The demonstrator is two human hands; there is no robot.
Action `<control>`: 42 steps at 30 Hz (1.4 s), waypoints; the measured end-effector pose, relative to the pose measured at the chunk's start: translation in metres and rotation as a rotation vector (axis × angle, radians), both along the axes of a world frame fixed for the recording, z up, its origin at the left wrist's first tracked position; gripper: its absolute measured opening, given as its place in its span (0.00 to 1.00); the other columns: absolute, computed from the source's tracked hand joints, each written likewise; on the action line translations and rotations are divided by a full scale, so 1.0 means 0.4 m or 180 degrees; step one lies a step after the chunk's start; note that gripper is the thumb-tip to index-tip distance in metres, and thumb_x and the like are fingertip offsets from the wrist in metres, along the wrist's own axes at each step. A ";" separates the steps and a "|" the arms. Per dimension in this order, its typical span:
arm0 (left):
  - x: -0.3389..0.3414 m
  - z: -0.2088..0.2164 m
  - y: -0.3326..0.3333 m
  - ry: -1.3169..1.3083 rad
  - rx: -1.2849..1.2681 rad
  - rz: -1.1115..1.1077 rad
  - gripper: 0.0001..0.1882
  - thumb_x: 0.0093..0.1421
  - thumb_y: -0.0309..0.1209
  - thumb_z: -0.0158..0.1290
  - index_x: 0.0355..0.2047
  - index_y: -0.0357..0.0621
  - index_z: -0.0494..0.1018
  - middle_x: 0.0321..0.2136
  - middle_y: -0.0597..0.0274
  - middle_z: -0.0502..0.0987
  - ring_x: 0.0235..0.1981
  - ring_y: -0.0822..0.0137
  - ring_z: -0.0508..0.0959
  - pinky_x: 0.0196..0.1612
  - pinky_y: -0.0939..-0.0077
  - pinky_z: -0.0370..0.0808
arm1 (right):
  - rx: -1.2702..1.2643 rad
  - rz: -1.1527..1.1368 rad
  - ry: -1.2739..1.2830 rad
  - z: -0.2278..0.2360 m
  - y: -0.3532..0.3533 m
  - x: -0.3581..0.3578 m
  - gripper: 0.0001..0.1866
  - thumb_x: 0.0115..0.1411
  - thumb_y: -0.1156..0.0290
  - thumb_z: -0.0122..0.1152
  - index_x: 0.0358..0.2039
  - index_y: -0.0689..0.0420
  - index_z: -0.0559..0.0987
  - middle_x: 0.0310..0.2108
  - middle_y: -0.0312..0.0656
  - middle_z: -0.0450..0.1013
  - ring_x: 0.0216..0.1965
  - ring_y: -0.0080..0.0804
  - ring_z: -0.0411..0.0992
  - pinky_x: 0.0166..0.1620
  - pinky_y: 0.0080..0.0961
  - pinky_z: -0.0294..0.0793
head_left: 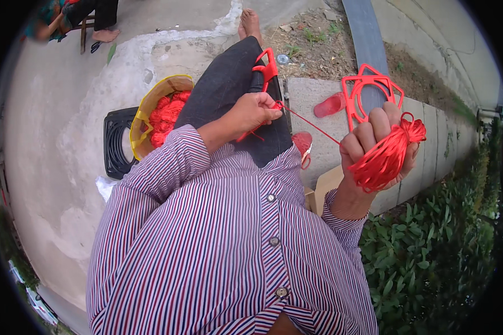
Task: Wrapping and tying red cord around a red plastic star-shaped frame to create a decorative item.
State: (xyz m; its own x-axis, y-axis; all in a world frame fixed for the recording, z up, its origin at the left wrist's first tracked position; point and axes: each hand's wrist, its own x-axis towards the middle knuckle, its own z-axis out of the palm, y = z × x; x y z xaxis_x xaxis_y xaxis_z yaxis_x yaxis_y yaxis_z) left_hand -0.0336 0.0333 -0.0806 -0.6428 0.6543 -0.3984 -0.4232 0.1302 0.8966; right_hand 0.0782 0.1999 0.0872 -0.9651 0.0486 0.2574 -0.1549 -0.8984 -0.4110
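Observation:
My left hand (250, 116) is over my lap, thumb and finger pinched on a red cord (313, 124). The cord runs taut across to my right hand (369, 139), raised at the right with its fingers wrapped round a bundle of red cord (388, 159) tied near one end. Just beyond those knuckles is a red plastic frame (349, 95) with a round opening; I cannot tell whether the hand touches it. Another red plastic piece (269, 70) rests at my knee. A red strand hangs below my left hand, partly hidden.
To the left stands a yellow-edged bag (142, 120) of red cord, beside a black crate (117, 159) with black coils. Red slippers (330, 105) lie on the paving, near scissors (305, 162) and a cardboard box (327, 184). Green plants (425, 257) border the right; another person sits far left.

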 end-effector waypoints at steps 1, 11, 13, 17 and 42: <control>0.001 -0.001 0.006 0.0002 0.0002 -0.0004 0.07 0.56 0.25 0.59 0.34 0.39 0.72 0.27 0.65 0.76 0.27 0.76 0.75 0.34 0.83 0.73 | 0.0076 0.0057 -0.0040 0.009 -0.041 0.024 0.19 0.57 0.64 0.62 0.34 0.50 0.58 0.23 0.31 0.60 0.17 0.19 0.56 0.21 0.17 0.57; 0.012 0.097 0.034 0.3698 -0.0660 0.1356 0.12 0.59 0.33 0.56 0.39 0.39 0.73 0.19 0.69 0.72 0.21 0.77 0.71 0.30 0.83 0.70 | 0.1771 -0.0542 0.1200 0.033 -0.061 0.000 0.29 0.48 0.67 0.73 0.40 0.51 0.60 0.24 0.33 0.65 0.22 0.25 0.64 0.38 0.37 0.67; -0.020 0.144 0.022 0.1034 0.0231 0.0636 0.10 0.64 0.33 0.50 0.39 0.38 0.72 0.17 0.69 0.69 0.20 0.79 0.69 0.30 0.86 0.68 | 0.3131 -0.1120 0.0858 -0.016 -0.016 -0.006 0.28 0.46 0.70 0.73 0.42 0.52 0.64 0.27 0.34 0.68 0.28 0.28 0.68 0.43 0.45 0.66; -0.095 0.083 -0.002 -0.0018 -0.0279 0.0922 0.09 0.65 0.34 0.47 0.31 0.42 0.70 0.15 0.69 0.68 0.10 0.80 0.59 0.12 0.81 0.54 | 0.6560 -0.0654 -0.0041 -0.147 0.043 -0.102 0.13 0.45 0.74 0.65 0.34 0.54 0.78 0.32 0.40 0.74 0.35 0.34 0.74 0.42 0.35 0.71; -0.161 0.116 0.008 -0.1893 0.0952 0.0394 0.06 0.63 0.32 0.46 0.28 0.50 0.67 0.10 0.78 0.59 0.08 0.82 0.52 0.12 0.85 0.47 | 0.3595 -0.0688 -0.0985 -0.380 -0.003 -0.219 0.15 0.52 0.70 0.65 0.41 0.62 0.79 0.42 0.39 0.73 0.43 0.29 0.71 0.48 0.23 0.68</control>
